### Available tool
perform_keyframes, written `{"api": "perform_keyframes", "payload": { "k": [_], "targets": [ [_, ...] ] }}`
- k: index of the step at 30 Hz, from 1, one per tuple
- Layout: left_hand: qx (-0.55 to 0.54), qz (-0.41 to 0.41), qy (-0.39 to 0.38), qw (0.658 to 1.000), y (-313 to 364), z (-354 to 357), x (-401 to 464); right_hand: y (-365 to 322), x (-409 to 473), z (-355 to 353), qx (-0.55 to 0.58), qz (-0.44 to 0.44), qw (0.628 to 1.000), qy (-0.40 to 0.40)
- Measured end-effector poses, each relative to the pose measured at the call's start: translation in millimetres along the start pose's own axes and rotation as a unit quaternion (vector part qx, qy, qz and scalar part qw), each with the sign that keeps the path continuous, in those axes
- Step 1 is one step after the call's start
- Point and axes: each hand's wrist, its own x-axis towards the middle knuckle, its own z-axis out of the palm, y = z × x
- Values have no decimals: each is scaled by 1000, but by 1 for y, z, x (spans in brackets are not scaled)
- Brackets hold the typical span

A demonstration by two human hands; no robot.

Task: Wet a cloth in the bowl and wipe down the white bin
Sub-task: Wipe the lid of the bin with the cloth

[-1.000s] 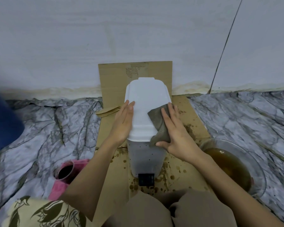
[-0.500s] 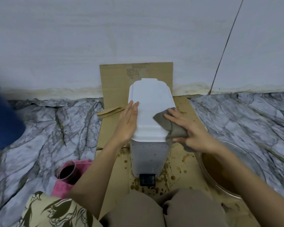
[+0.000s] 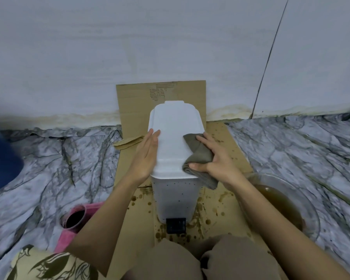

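Fingers (image 3: pixel 205 141) of the right hand (image 3: pixel 214 162) are curled round the grey-brown cloth (image 3: pixel 200 156), thumb pinching the bunched end, pressing it onto the right edge of the white bin (image 3: pixel 175 142) lid. Left hand (image 3: pixel 147 153) lies flat against the lid's left side, fingers straight and together, just bracing it.

Nearest to the person: knees, then the bin's black pedal (image 3: pixel 175 225) and the front face, which is dotted with dark specks. That face looks like it hasn't been wiped yet, going by the speckling. The cardboard (image 3: pixel 129 184) under the bin is splattered with brown drips. A pink cup-like thing (image 3: pixel 75 219) lies on the marbled floor to the left.

The glass bowl (image 3: pixel 309 199) sits on the floor just right of the bin, under the right forearm, and the water in it is pretty murky brown.

My two cents on doing this well: keep the flat left hand where it is so the light bin doesn't slide or tip, and run the cloth in long overlapping strokes off the edge rather than scrubbing in circles. Refold to a cleaner face before doing the front. With water that brown, I'd guess it risks leaving streaks on white plastic, so wring hard.

Further back the cardboard stands up against the wall behind the bin.
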Motion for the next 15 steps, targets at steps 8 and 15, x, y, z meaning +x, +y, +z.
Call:
{"api": "perform_keyframes", "payload": {
  "k": [8, 15],
  "targets": [
    [-10, -9, -7, 1000, -1, -1, 0, 22, -2, -33, 294, 60, 954, -9],
    [-1, -7, 8, 1000, -6, 0, 1, 52, -23, -4, 274, 32, 959, -59]
  ]
}}
